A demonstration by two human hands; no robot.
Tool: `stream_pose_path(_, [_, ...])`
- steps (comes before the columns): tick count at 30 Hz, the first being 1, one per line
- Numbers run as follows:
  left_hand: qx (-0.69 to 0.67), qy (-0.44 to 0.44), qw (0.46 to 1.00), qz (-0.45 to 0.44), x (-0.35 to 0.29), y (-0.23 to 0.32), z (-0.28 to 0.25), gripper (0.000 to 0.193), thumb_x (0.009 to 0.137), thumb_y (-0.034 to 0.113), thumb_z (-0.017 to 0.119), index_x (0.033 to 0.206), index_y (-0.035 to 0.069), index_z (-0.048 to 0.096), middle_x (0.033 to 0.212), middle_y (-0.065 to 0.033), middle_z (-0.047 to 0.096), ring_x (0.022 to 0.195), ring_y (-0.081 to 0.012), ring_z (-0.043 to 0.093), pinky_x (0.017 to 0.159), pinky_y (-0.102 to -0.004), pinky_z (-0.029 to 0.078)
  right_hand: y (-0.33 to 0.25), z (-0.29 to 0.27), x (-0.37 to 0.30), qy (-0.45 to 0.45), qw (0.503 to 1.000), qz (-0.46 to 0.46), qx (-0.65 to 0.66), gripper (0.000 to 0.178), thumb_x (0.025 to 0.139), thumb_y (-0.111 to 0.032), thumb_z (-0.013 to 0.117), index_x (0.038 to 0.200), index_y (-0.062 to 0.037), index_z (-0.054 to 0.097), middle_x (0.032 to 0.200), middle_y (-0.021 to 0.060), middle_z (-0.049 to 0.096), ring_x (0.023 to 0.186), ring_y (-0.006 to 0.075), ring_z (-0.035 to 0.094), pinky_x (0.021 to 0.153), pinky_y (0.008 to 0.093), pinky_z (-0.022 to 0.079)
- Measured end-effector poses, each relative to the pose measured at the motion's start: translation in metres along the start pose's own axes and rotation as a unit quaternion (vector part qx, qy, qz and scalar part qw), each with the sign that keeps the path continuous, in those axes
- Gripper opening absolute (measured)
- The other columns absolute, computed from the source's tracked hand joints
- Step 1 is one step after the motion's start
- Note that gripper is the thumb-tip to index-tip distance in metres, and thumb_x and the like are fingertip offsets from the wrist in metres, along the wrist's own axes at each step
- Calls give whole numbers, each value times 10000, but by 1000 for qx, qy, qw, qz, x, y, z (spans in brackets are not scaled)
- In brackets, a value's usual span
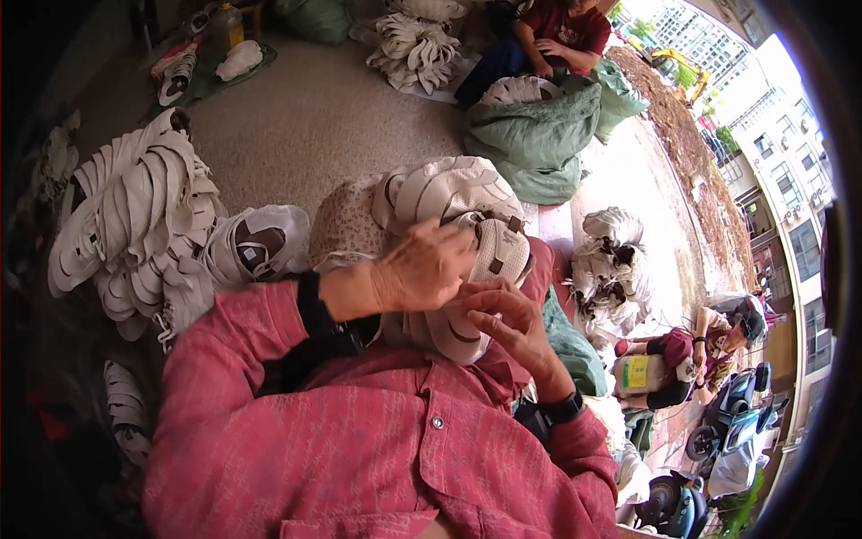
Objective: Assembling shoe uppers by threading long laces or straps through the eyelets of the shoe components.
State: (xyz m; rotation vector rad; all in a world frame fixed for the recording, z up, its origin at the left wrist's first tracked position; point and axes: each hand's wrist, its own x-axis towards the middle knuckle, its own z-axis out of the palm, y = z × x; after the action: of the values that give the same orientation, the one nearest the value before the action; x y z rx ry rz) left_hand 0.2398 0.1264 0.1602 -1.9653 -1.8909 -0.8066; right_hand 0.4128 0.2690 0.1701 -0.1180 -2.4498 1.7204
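Off-white shoe upper (pixel 499 251): perforated tongue faces up, small dark-brown patches. Close before the person (pixel 377 431); lower part partly hidden.

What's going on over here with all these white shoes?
A person in a red shirt has both hands close together beside a white shoe upper. The left hand is blurred; the right hand has its fingers bent near it. Whether either holds something thin is too small to tell. A large pile of uppers lies to the left, and a green sack sits farther ahead, near another person.
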Motion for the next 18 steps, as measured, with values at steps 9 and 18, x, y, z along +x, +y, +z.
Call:
stream_pose_path(9, [-262,-296,917,44,45,-47,-14,319,671,150,718,928,76,543,978,-95,519,892,-312,581,774,-391,464,-141,33,-22,-233,884,-275,299,204,839,10,611,1033,65,643,973,194,650,887,309,645,771,385,516])
stream_pose_path(18, [-274,-304,912,1,47,-33,-9,276,612,73,747,820,35,571,931,-77,523,901,-281,579,772,-366,460,-151,91,-36,-206,648,-294,672,221,916,-23,589,1035,162,604,955,202,586,783,208,603,649,286,487])
